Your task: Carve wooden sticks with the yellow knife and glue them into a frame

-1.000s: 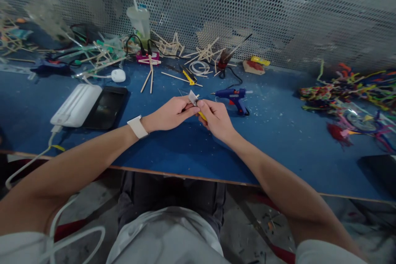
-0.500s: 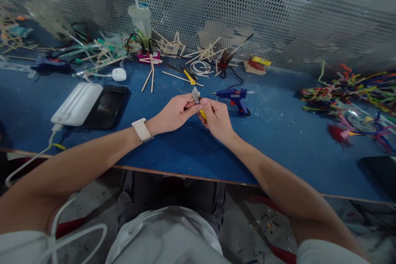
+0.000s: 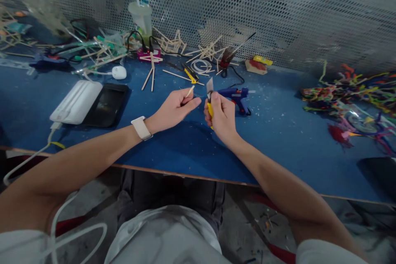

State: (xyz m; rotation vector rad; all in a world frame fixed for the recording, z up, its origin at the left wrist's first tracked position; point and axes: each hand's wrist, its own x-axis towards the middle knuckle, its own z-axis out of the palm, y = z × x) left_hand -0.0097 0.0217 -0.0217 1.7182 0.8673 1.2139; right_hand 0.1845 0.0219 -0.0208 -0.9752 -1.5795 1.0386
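Note:
My right hand [image 3: 222, 115] is wrapped round a yellow utility knife [image 3: 210, 109], its wide blade bare and pointing up and away from me. My left hand [image 3: 175, 109] pinches a short, pale wooden stick [image 3: 190, 90]; only the stick's tip shows above the fingers. A small gap separates the two hands over the blue table [image 3: 185, 148]. Just beyond my right hand lies a blue glue gun [image 3: 236, 95], partly covered by that hand. Past the fingertips, a second yellow-and-black cutter [image 3: 190, 75] rests among loose sticks.
Stick frames [image 3: 171, 43] stand along the perforated metal panel [image 3: 222, 4]. A lidded cup with a straw [image 3: 141, 20] is behind a pink power adapter [image 3: 150, 55]. On the left lie a white power bank [image 3: 76, 101] and a dark phone [image 3: 108, 105]; colourful pipe cleaners [image 3: 346, 95] pile up at right.
My hands have moved apart. The knife has gone right, away from the stick, and its blade stands more upright. My left hand has stayed nearly in place with the stick.

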